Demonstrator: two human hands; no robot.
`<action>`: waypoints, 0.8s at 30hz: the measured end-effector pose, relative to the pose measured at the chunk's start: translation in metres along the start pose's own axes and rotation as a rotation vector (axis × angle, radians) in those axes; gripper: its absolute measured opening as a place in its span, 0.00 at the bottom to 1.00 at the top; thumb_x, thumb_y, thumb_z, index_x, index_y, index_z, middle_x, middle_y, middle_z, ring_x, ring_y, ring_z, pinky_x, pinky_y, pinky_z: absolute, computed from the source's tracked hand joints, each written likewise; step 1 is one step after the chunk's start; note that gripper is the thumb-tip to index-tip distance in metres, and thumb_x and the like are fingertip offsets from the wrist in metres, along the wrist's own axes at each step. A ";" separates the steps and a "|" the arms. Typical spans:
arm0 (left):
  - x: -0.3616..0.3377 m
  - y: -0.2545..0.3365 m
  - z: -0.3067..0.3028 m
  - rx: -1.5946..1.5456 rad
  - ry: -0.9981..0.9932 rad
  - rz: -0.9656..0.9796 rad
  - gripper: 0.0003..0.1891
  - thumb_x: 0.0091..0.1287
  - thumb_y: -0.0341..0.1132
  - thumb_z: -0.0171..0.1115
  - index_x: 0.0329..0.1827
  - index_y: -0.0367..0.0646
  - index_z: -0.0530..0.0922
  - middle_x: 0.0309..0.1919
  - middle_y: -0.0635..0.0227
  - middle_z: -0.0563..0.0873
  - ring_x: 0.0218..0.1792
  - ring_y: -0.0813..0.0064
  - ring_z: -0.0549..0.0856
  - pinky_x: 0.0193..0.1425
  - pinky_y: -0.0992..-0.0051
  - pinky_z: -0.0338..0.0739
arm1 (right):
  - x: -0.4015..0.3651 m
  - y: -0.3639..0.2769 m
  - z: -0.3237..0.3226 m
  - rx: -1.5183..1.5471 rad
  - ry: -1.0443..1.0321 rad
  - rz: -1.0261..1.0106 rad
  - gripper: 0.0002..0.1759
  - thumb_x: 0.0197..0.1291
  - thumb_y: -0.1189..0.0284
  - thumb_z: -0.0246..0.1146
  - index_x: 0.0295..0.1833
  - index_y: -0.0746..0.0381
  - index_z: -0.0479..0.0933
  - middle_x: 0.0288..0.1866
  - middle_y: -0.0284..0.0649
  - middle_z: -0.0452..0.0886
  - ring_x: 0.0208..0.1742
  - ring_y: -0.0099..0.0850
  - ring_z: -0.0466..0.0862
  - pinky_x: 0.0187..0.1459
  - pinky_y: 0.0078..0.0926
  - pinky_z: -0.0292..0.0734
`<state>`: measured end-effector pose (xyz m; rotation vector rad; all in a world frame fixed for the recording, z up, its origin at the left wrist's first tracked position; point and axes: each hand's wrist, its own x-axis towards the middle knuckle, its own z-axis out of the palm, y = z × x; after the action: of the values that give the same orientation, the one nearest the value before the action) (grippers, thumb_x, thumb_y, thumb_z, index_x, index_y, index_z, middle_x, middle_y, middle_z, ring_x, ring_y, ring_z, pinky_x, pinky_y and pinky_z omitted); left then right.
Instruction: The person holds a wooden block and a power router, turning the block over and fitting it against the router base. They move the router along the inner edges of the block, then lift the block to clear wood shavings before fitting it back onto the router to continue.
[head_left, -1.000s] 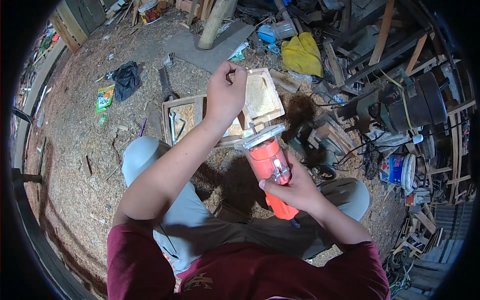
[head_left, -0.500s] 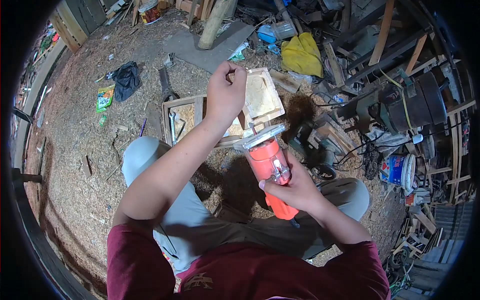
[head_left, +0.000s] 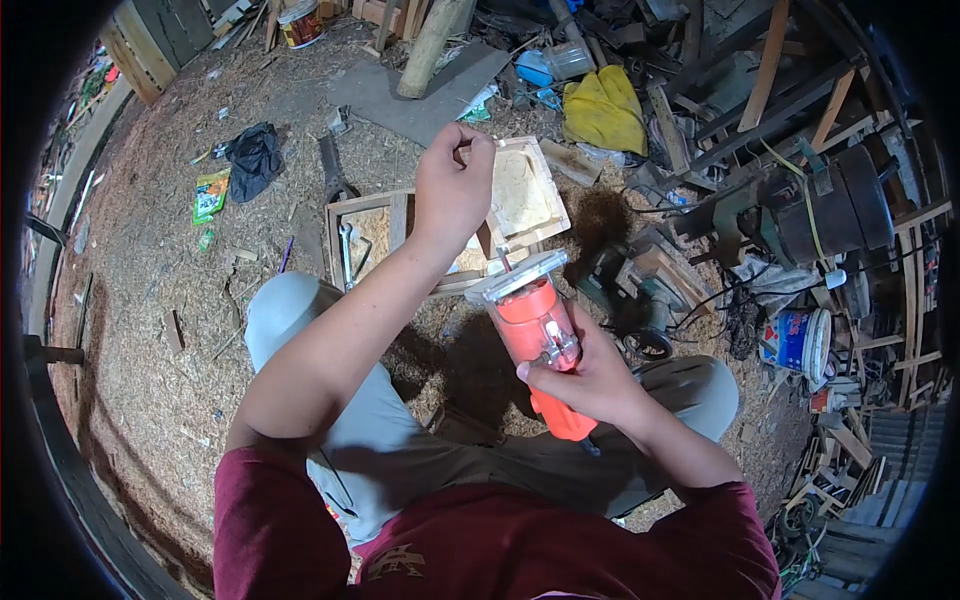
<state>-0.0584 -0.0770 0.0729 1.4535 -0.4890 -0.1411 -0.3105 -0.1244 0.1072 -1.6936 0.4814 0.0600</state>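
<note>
My right hand (head_left: 582, 375) is wrapped round the red-orange body of a trim router (head_left: 530, 335). The router leans with its clear base plate (head_left: 525, 276) facing up and away from me, and a thin bit sticks out past the plate. My left hand (head_left: 455, 185) is raised beyond it, fingers curled closed; whatever they pinch, if anything, is hidden. Under and behind that hand lies an open wooden box (head_left: 338, 240) with compartments, holding a wrench (head_left: 346, 255) and a hex key. A square wooden frame with a pale panel (head_left: 522, 190) rests at its right side.
Wood shavings cover the ground. A hand saw (head_left: 332, 165), a black plastic bag (head_left: 252, 160) and a green packet (head_left: 210, 197) lie to the left. At right are a yellow cloth (head_left: 604, 108), a dark motor-like machine (head_left: 850, 200), cables, wood scraps and a paint bucket (head_left: 800, 342).
Almost nothing differs. Both hands and the router stay in nearly the same place, with only a very slight shift of the router's base plate.
</note>
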 end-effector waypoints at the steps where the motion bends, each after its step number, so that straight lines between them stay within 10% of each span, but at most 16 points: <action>1: 0.000 -0.001 0.000 -0.001 0.003 0.007 0.08 0.74 0.33 0.64 0.43 0.35 0.83 0.36 0.63 0.88 0.36 0.77 0.83 0.45 0.73 0.78 | 0.000 0.001 0.000 0.004 0.000 -0.003 0.35 0.63 0.73 0.77 0.72 0.64 0.69 0.56 0.35 0.82 0.54 0.22 0.82 0.59 0.28 0.79; 24: 0.001 -0.004 -0.002 -0.009 -0.004 -0.003 0.09 0.76 0.34 0.62 0.43 0.35 0.83 0.34 0.65 0.87 0.33 0.80 0.80 0.40 0.74 0.76 | -0.001 0.000 0.000 0.041 0.007 0.010 0.33 0.62 0.73 0.77 0.70 0.64 0.70 0.53 0.34 0.82 0.51 0.21 0.82 0.56 0.27 0.80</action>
<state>-0.0562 -0.0763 0.0694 1.4458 -0.4894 -0.1484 -0.3108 -0.1237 0.1077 -1.6520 0.4936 0.0507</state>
